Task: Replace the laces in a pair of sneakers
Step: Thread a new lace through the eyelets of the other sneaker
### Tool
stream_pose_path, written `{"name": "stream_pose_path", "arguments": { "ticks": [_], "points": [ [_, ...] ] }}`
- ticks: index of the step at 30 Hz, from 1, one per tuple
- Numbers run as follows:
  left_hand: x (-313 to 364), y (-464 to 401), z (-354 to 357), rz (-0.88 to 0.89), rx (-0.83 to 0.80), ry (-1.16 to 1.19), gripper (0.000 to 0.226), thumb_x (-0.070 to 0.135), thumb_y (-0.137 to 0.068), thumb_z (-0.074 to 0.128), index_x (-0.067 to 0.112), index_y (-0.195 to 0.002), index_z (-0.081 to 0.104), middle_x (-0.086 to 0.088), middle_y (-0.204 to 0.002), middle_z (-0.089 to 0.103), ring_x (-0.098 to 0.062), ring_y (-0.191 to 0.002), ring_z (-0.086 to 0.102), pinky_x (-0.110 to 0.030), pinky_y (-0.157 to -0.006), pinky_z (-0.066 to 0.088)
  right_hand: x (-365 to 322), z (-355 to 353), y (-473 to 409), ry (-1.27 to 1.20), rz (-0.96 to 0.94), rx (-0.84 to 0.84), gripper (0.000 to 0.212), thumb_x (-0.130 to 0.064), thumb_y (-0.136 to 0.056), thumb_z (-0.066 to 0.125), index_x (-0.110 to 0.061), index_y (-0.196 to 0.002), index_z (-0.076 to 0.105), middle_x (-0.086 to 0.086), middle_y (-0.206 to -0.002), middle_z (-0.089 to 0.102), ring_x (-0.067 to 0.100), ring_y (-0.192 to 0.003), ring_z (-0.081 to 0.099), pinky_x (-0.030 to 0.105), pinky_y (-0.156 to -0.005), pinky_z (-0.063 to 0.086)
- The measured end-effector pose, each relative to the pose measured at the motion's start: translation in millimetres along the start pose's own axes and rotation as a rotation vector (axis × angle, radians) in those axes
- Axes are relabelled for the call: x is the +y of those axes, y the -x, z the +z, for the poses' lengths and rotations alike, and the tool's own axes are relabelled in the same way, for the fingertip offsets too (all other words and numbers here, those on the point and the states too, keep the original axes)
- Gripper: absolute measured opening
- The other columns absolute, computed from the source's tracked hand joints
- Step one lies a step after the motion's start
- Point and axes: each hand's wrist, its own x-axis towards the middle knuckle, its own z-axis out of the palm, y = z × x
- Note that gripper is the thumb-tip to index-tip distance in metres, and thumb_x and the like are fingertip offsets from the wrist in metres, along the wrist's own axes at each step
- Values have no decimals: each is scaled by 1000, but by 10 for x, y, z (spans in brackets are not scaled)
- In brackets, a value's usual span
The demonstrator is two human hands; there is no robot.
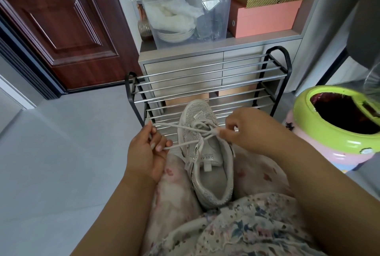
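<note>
Hallway floor (61, 163), sneaker (207, 153) toe hidden, lace (185, 127) taut

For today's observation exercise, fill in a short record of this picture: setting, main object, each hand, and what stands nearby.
setting: person seated, sneaker resting on the lap, toe pointing away
lace: grey lace stretched across the sneaker between both hands
left hand: left hand grips lace strands out to the left side
right hand: right hand pinches the lace near the upper eyelets
ahead: metal shoe rack, with a clear storage bin and pink boxes behind
right side: green-rimmed bin
</note>
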Motion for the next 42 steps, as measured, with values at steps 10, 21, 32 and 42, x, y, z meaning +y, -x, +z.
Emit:
{"name": "stream_pose_path", "arguments": {
  "ticks": [10,21,32,42],
  "points": [
    [-20,-1,-8,17,-39,-71,33,13,-94,50,16,-63,38,4,-39,24,-9,-34,26,-25,-48,43,18,2,-47,-1114,201,253,35,-29,-88,60,-8,-63,48,4,-58,37,10,-50,36,22,-53,34],
    [-39,27,38,23,-49,-226,14,9,-88,55,12,-75,51,1,-43,36,-12,-40,38,-27,-56,45,98,-104,-11,-1474,114,194,41,-27,-92,55,-17,-55,40,-3,-44,31,12,-40,24,23,-41,30],
    [-53,80,90,29,-160,-364,4,14,-82,58,10,-81,56,-1,-51,50,-15,-49,51,-31,-66,50,41,-110,69,-225,52,-115,33,-49,-78,66,-19,-65,64,-9,-56,51,8,-50,42,24,-53,34],
    [-120,228,125,136,-386,-849,55,23,-53,86,18,-101,60,2,-75,46,-9,-68,49,-19,-63,47,-124,-24,78,-1382,6,-47,43,-38,-85,47,-12,-52,56,15,-71,59,25,-74,61,33,-81,54]
  ]
}}
